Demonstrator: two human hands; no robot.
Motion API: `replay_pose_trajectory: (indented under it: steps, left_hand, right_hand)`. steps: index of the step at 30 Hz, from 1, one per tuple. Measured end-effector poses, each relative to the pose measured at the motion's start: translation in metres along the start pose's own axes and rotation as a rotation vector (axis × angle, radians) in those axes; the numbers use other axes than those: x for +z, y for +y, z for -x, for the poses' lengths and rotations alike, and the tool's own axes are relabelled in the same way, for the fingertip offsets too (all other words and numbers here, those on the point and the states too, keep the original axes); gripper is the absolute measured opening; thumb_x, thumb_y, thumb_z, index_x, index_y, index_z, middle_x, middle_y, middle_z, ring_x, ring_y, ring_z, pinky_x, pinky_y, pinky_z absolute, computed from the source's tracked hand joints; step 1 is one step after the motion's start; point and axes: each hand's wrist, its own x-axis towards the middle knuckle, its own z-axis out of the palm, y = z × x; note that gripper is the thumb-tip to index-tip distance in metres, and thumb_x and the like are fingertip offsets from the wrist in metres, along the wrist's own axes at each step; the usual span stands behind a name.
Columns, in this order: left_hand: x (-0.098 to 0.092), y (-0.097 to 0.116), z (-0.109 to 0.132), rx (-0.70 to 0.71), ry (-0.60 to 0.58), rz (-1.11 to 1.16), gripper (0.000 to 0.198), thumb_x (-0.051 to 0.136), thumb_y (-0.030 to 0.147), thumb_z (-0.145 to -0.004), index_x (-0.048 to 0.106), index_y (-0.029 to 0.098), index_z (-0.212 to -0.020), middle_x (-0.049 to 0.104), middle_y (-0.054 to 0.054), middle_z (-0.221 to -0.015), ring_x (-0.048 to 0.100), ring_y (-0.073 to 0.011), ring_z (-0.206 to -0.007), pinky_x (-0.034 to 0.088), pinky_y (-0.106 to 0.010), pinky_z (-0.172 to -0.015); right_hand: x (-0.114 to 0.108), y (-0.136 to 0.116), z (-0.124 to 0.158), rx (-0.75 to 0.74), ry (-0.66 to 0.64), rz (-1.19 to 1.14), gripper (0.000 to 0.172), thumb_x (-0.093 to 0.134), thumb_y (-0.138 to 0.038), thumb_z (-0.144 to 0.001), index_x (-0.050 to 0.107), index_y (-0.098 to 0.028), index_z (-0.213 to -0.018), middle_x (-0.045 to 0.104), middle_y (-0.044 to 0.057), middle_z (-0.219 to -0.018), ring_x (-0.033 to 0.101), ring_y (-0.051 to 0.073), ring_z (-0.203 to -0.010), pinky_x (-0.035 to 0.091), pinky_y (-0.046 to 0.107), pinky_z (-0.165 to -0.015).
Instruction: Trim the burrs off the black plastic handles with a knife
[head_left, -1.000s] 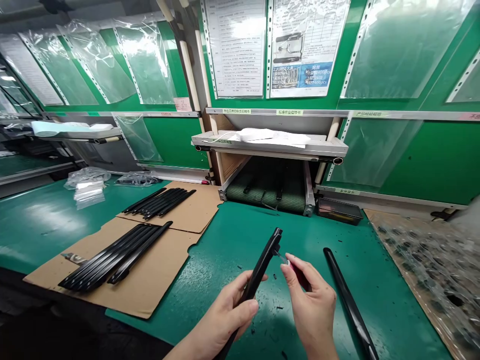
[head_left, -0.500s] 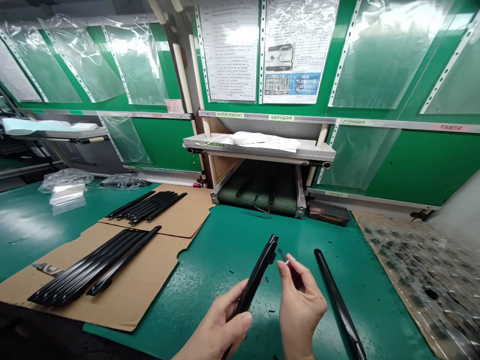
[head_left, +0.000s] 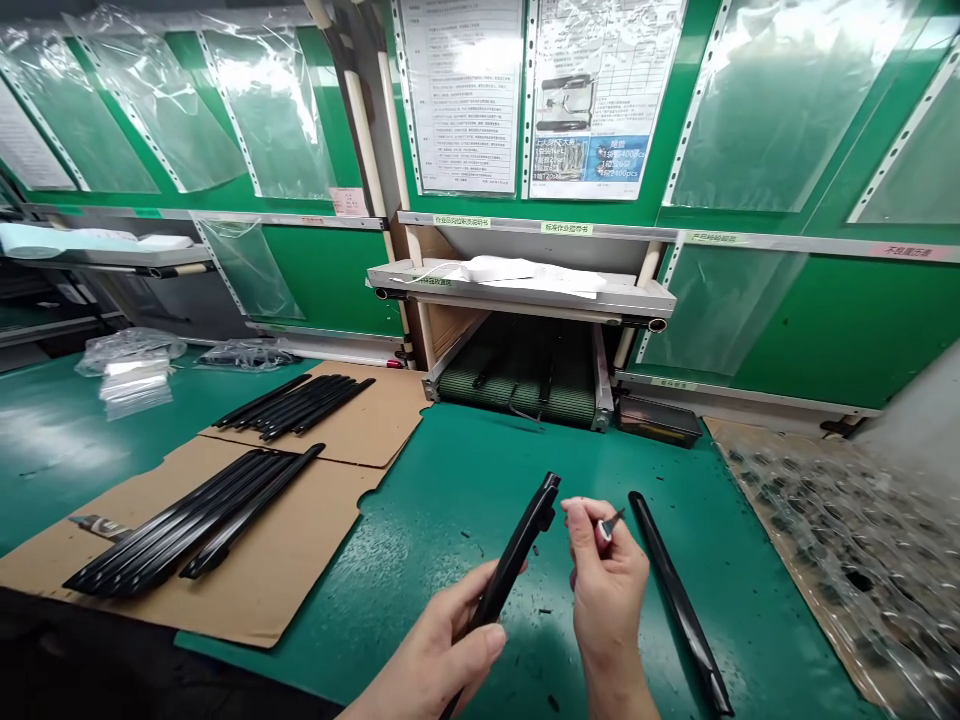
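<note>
My left hand [head_left: 457, 640] is closed around a long glossy black plastic strip [head_left: 517, 550], held tilted with its far end up. A small tab juts from the strip's right side near that end. Just right of the tab, my right hand [head_left: 607, 590] is closed on a small knife [head_left: 613, 522], its dark pointed blade sticking out past the fingers. The fingers hide most of its handle. Beside my right hand, another black strip [head_left: 679, 600] lies on the green table [head_left: 420, 530]. Small dark scraps are scattered under my hands.
Several black strips [head_left: 172, 530] rest on cardboard [head_left: 292, 570] at left, with more strips [head_left: 300, 408] behind. A conveyor belt [head_left: 502, 375] stands at the back under a shelf [head_left: 525, 290]. Clear plastic trays [head_left: 840, 570] lie at right, near a dark box [head_left: 660, 420].
My right hand has moved slightly right and turned, so the blade now points up and right, away from the strip. My left hand keeps its hold on the strip.
</note>
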Motion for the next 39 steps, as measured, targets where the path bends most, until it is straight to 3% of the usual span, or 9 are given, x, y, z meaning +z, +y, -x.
replay_pose_trajectory:
  steps: [4, 8, 13, 20, 25, 29, 35, 37, 39]
  left_hand:
    - [-0.002, -0.003, -0.001, 0.022, -0.031, 0.035, 0.063, 0.057, 0.049, -0.091, 0.038, 0.022, -0.144, 0.035, 0.007, -0.059, 0.025, -0.0033, -0.04, 0.018, -0.021, -0.04]
    - [-0.001, -0.003, -0.002, 0.034, -0.031, 0.029, 0.06, 0.057, 0.048, -0.092, 0.039, 0.022, -0.143, 0.035, 0.007, -0.059, 0.025, -0.0033, -0.04, 0.018, -0.021, -0.041]
    - [-0.001, -0.004, -0.001, 0.014, -0.045, 0.074, 0.062, 0.059, 0.05, -0.09, 0.041, 0.022, -0.142, 0.035, 0.007, -0.057, 0.027, -0.0032, -0.039, 0.018, -0.021, -0.041]
    - [-0.005, -0.008, -0.009, 0.115, -0.02, 0.167, 0.056, 0.057, 0.044, -0.092, 0.042, 0.019, -0.14, 0.036, 0.009, -0.054, 0.025, -0.003, -0.035, 0.019, -0.019, -0.036]
    - [-0.01, 0.022, -0.013, 0.385, 0.151, 0.094, 0.049, 0.05, 0.039, -0.096, 0.04, 0.024, -0.141, 0.05, 0.004, -0.068, 0.038, -0.0035, -0.039, 0.031, -0.019, -0.04]
    - [-0.02, 0.039, -0.013, 0.624, 0.265, 0.074, 0.049, 0.047, 0.044, -0.097, 0.04, 0.025, -0.141, 0.052, 0.004, -0.07, 0.036, -0.0031, -0.038, 0.03, -0.019, -0.039]
    - [-0.012, 0.032, -0.015, 0.691, 0.496, 0.255, 0.037, 0.046, 0.044, -0.097, 0.046, 0.026, -0.129, 0.045, 0.008, -0.063, 0.034, -0.0034, -0.036, 0.027, -0.02, -0.04]
    - [-0.009, 0.024, -0.018, 0.628, 0.609, 0.322, 0.031, 0.049, 0.044, -0.096, 0.048, 0.025, -0.121, 0.043, 0.008, -0.063, 0.035, -0.0036, -0.038, 0.027, -0.019, -0.039]
    - [-0.013, 0.016, -0.022, 0.515, 0.689, 0.305, 0.028, 0.054, 0.044, -0.093, 0.051, 0.022, -0.111, 0.043, 0.008, -0.061, 0.038, -0.0042, -0.041, 0.029, -0.018, -0.041]
  right_hand:
    - [-0.004, -0.003, 0.009, -0.165, -0.076, 0.001, 0.018, 0.057, -0.034, -0.096, 0.072, -0.026, -0.098, 0.059, 0.004, -0.087, 0.049, 0.014, -0.064, 0.038, 0.026, -0.05]
    - [-0.005, -0.003, 0.011, -0.163, -0.175, -0.028, 0.019, 0.054, -0.03, -0.098, 0.072, -0.028, -0.105, 0.059, 0.004, -0.086, 0.049, 0.015, -0.069, 0.04, 0.028, -0.058]
    - [-0.009, -0.001, 0.001, -0.061, -0.259, -0.314, 0.042, 0.049, -0.038, -0.099, 0.057, -0.02, -0.063, 0.043, 0.0, -0.064, 0.038, 0.013, -0.059, 0.033, 0.027, -0.054]
    - [-0.012, 0.011, 0.003, 0.266, -0.11, -0.119, 0.042, 0.056, -0.057, -0.092, 0.053, -0.021, -0.071, 0.033, -0.006, -0.059, 0.024, 0.01, -0.049, 0.023, 0.023, -0.041]
    - [-0.021, 0.007, 0.019, 0.162, -0.505, 0.348, 0.043, 0.044, -0.058, -0.097, 0.06, -0.026, -0.121, 0.06, 0.004, -0.097, 0.054, 0.017, -0.077, 0.044, 0.027, -0.068]
    - [-0.021, -0.006, 0.033, 0.051, -0.699, 0.515, 0.037, 0.043, -0.052, -0.1, 0.064, -0.028, -0.118, 0.058, 0.001, -0.083, 0.052, 0.015, -0.067, 0.041, 0.027, -0.06]
    - [0.006, 0.001, 0.065, -0.099, -0.663, 0.424, 0.048, 0.059, -0.053, -0.092, 0.06, -0.022, -0.127, 0.066, 0.002, -0.086, 0.055, 0.012, -0.055, 0.046, 0.024, -0.051]
    - [0.018, 0.01, 0.079, -0.165, -0.622, 0.374, 0.054, 0.062, -0.052, -0.09, 0.057, -0.019, -0.132, 0.071, 0.006, -0.096, 0.06, 0.014, -0.055, 0.05, 0.024, -0.05]
    - [0.027, 0.016, 0.091, -0.21, -0.568, 0.356, 0.041, 0.056, -0.044, -0.095, 0.063, -0.018, -0.127, 0.073, 0.007, -0.1, 0.068, 0.017, -0.063, 0.053, 0.023, -0.056]
